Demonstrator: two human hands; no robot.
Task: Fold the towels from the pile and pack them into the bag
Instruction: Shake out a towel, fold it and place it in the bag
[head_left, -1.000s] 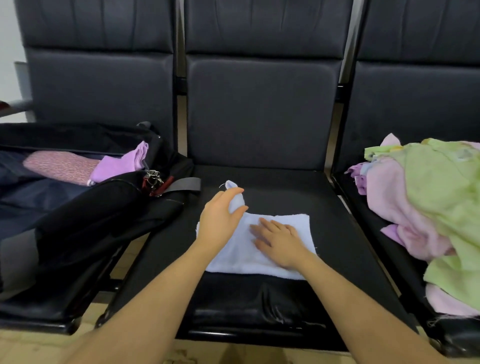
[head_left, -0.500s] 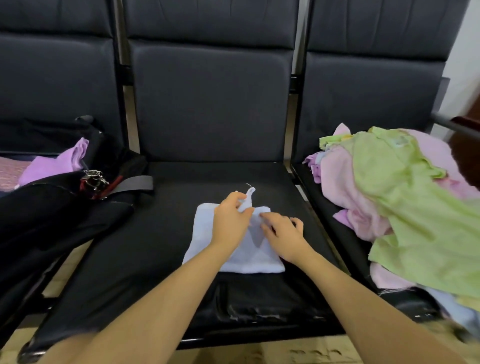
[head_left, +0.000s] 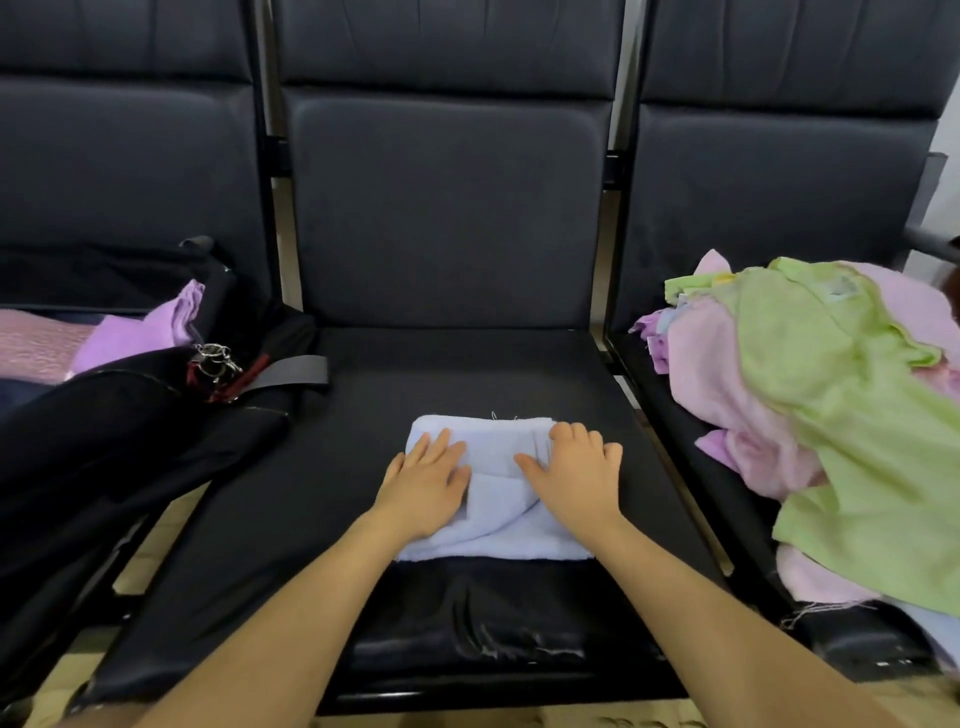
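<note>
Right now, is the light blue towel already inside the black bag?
No, the light blue towel lies on the middle seat under both hands, while the black bag sits on the seat to the left.

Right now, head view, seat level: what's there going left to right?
Black bag with folded towels → left hand → pale blue towel → right hand → towel pile.

Waiting area: joined black padded seats (head_left: 447, 374) (metal-framed row).
</note>
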